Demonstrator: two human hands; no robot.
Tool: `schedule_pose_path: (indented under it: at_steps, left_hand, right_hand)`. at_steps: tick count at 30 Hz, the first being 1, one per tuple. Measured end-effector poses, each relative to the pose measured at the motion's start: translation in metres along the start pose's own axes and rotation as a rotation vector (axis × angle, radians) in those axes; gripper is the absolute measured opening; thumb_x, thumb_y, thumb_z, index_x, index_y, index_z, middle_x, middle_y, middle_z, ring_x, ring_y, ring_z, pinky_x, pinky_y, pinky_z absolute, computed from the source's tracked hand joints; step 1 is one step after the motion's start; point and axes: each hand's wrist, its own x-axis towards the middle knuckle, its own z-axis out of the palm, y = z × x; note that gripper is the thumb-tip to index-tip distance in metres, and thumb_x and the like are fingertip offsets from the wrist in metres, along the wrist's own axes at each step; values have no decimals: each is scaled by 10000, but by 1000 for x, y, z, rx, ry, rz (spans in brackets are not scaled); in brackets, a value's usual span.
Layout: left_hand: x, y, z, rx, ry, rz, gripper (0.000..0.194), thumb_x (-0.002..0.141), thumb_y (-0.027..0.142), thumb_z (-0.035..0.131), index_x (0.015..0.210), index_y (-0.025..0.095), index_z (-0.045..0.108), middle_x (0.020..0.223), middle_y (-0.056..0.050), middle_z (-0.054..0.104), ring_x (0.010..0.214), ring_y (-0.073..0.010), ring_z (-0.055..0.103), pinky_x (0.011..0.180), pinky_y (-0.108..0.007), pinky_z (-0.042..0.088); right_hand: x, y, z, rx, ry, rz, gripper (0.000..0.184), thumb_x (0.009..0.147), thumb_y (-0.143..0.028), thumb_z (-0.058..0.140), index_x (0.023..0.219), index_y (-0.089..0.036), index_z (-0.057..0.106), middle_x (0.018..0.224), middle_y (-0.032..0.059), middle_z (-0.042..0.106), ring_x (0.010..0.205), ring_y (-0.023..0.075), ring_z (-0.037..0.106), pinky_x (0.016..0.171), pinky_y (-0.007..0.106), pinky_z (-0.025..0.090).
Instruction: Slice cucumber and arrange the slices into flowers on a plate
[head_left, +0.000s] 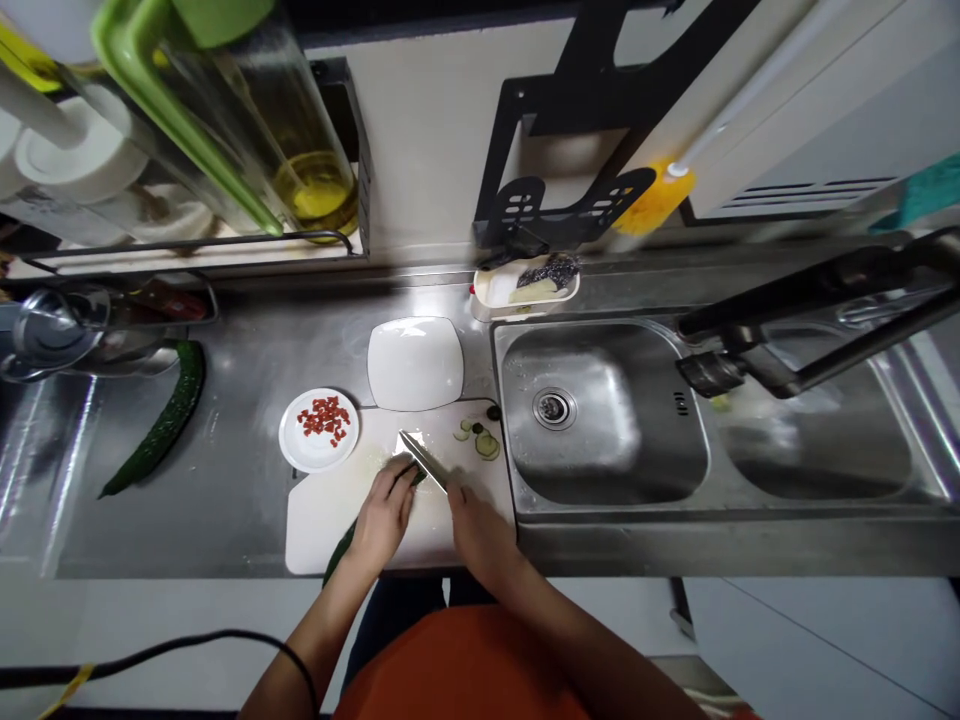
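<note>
A white cutting board [322, 520] lies on the steel counter in front of me. My left hand [386, 510] is closed over a cucumber [341, 552], whose dark green end shows below the wrist while its other end peeks out by the fingers. In my right hand [476, 525] is the handle of a kitchen knife [421, 458]. The blade slants up and to the left, right beside the cucumber's cut end and my left fingertips. Several cucumber slices [486, 443] lie at the board's upper right.
A white plate with red diced pieces [322, 418] overlaps the board's upper left. Behind the board sits a white square plate [416, 365]. Another cucumber [161, 430] lies at left. To the right are a double sink [600, 505] and a dark faucet [750, 360].
</note>
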Motion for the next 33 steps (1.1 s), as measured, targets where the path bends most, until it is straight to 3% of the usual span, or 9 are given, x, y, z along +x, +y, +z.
schedule_pose_path:
  at_steps: [5, 10, 17, 23, 33]
  left_hand:
    - [3, -9, -2, -42, -35, 93, 346, 905, 168, 433, 1236, 191, 530, 1195, -101, 588, 1153, -205, 528, 991, -418, 465]
    - [4, -10, -1, -70, -10, 105, 320, 891, 144, 460, 1191, 194, 558, 1164, -89, 606, 1115, -197, 548, 1000, -421, 454]
    - [4, -13, 4, -71, 35, 114, 293, 872, 137, 497, 1147, 186, 584, 1132, -89, 618, 1105, -203, 556, 974, -397, 471]
    - [4, -15, 5, -66, 36, 118, 279, 871, 132, 498, 1128, 185, 592, 1127, -87, 617, 1100, -199, 556, 962, -384, 478]
    - [4, -17, 4, -77, 5, 111, 270, 872, 121, 494, 1117, 183, 587, 1130, -85, 616, 1088, -195, 564, 972, -395, 474]
  right_hand:
    - [-5, -6, -14, 5, -36, 43, 491, 857, -39, 330, 1315, -160, 461, 1007, 126, 678, 781, 179, 663, 640, 242, 498]
    - [-28, -11, -23, 12, -220, 109, 535, 858, -19, 293, 1348, -173, 442, 1035, 116, 658, 780, 203, 671, 617, 257, 503]
    - [-49, -16, -22, 71, -266, 123, 549, 845, 11, 296, 1349, -151, 443, 1034, 142, 642, 774, 197, 674, 602, 228, 475]
    - [-50, -23, -31, 100, -320, 157, 547, 853, 18, 289, 1352, -146, 440, 1054, 150, 640, 809, 196, 676, 646, 233, 481]
    - [-52, -23, -26, 88, -321, 169, 573, 847, 20, 310, 1364, -193, 434, 1110, 141, 635, 802, 190, 675, 629, 221, 469]
